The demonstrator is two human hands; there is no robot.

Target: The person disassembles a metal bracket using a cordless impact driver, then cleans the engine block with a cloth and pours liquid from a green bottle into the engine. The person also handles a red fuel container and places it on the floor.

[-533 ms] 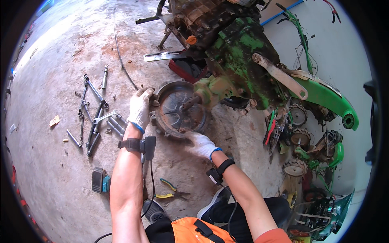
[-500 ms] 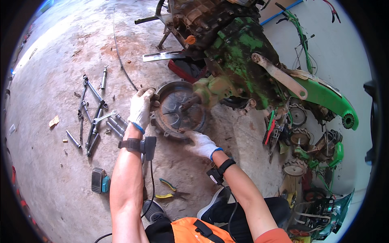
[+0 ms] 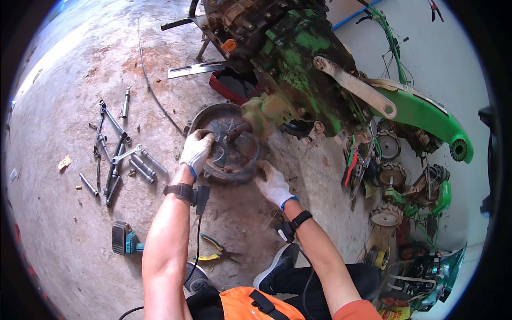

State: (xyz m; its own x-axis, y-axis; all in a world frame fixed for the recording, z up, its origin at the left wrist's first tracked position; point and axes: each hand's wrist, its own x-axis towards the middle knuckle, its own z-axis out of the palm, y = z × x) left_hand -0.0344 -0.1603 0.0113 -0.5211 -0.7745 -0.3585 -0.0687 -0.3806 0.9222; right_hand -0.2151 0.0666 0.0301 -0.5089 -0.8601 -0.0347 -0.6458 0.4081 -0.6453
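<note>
At the left inner side of a round, rusty metal housing (image 3: 228,173), my left hand (image 3: 196,156), in a white glove, has its fingers curled; what they grip is unclear. My gloved right hand (image 3: 274,185) has its fingers curled at the housing's lower right rim. A dark shaft (image 3: 234,134) reaches into the housing from a dull green fitting (image 3: 269,114) on a large green, grimy machine body (image 3: 301,64). Wrenches and sockets (image 3: 122,154) lie on the concrete to the left. Yellow-handled pliers (image 3: 212,242) and a teal-and-black cordless tool (image 3: 126,239) lie nearer me.
A long green curved part (image 3: 432,122) juts right from the machine. Wheels (image 3: 385,216) and green machine parts stand along the white wall. A red-and-black bag or tray (image 3: 224,88) sits under the machine, and a thin cable (image 3: 154,93) lies across the floor.
My left hand has moved from the housing's outer left edge rightward onto its inner side. My right hand has shifted right along the rim. The surroundings appear slightly further left and up.
</note>
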